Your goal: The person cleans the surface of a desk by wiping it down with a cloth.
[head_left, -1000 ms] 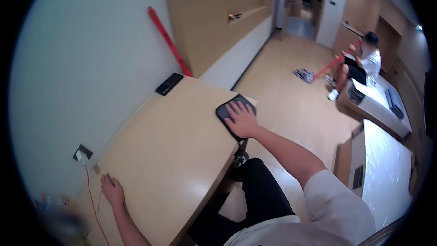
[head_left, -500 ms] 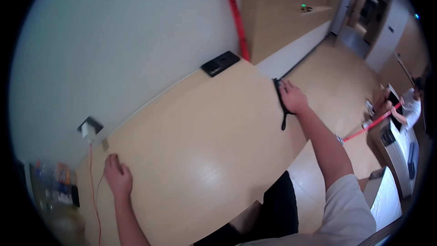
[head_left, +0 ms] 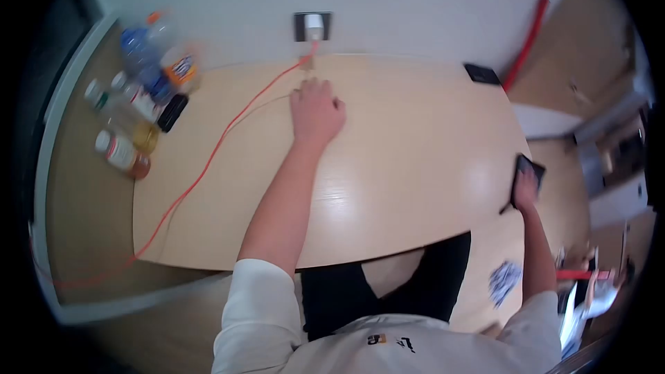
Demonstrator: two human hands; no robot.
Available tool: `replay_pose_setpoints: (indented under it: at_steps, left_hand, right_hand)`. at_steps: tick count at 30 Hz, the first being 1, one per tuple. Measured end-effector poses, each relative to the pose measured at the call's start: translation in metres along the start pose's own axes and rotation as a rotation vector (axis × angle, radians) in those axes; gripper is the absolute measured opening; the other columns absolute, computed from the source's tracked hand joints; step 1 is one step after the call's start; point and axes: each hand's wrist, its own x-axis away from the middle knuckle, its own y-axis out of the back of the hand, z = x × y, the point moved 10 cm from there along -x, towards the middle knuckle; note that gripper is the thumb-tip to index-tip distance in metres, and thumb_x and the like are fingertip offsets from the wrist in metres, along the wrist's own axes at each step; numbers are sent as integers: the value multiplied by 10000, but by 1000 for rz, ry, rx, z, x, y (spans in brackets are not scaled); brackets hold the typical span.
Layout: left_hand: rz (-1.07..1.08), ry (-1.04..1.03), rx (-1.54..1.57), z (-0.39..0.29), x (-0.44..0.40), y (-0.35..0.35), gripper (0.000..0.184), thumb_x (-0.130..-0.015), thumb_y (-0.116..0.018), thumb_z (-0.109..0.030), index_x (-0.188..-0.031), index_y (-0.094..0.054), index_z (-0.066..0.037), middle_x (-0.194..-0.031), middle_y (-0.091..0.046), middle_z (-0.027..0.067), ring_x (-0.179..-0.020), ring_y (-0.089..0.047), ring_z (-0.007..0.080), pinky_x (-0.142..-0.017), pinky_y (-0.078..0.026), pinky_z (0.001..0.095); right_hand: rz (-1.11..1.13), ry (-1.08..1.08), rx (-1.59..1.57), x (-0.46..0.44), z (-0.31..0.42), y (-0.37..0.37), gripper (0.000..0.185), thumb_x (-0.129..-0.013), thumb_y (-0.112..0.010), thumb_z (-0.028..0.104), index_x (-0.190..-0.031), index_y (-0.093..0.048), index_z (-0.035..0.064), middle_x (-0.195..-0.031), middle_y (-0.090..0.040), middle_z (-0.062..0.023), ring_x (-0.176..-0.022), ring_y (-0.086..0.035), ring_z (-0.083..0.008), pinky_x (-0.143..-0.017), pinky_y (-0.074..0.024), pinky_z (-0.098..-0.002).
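Observation:
My left hand [head_left: 316, 116] lies palm down on the wooden tabletop [head_left: 395, 145], fingers slightly apart and nothing seen in them. It rests just below the wall socket, right of a red cable [head_left: 222, 138] plugged into a white charger [head_left: 314, 25]. At the table's right edge my right hand [head_left: 527, 187] grips a flat black pouch-like item with a wrist strap [head_left: 519, 166]. The strap hangs toward the lower left; part of the item is hidden behind the fingers, and its exact kind is unclear.
Several bottles [head_left: 142, 62] and a small black object [head_left: 173, 112] stand along the left partition. A black phone-like slab [head_left: 481, 73] lies at the back right corner, near a red strip [head_left: 528, 41]. Another person [head_left: 599, 301] with a red bar is at the far right.
My view has swung left, bringing the bottles and socket fully into sight. My right hand still has the black item at the table edge; my left hand stays on the tabletop near the socket.

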Motion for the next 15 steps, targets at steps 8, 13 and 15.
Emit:
replay_pose_setpoints:
  at_steps: [8, 13, 15]
  left_hand:
    - [54, -64, -3, 15, -2, -12, 469, -998, -589, -282, -1404, -611, -46, -1500, -560, 219, -1429, -488, 375, -1177, -379, 539]
    - [85, -24, -46, 6, -8, -16, 475, -994, -566, -257, -1421, -592, -50, -1522, -539, 202, -1453, -461, 365, -1206, -341, 534]
    - [99, -2, -70, 9, -7, -15, 470, -987, -565, -239, -1416, -590, -49, -1517, -543, 196, -1453, -463, 358, -1205, -337, 530]
  right_hand:
    - [-69, 257, -287, 109, 138, 85, 624, -1077, -458, 476, -1645, -370, 235, -1726, -308, -80, -1596, -234, -391, -1261, -166, -653]
    - [-54, 132, -274, 6, 81, 63, 629, -1077, -425, 535, -1652, -357, 290, -1732, -303, -50, -1604, -226, -364, -1266, -143, -648]
    - [-63, 131, -272, -31, 87, 59, 637, -1075, -411, 553, -1654, -353, 294, -1735, -297, -51, -1605, -222, -364, -1265, -133, -653]
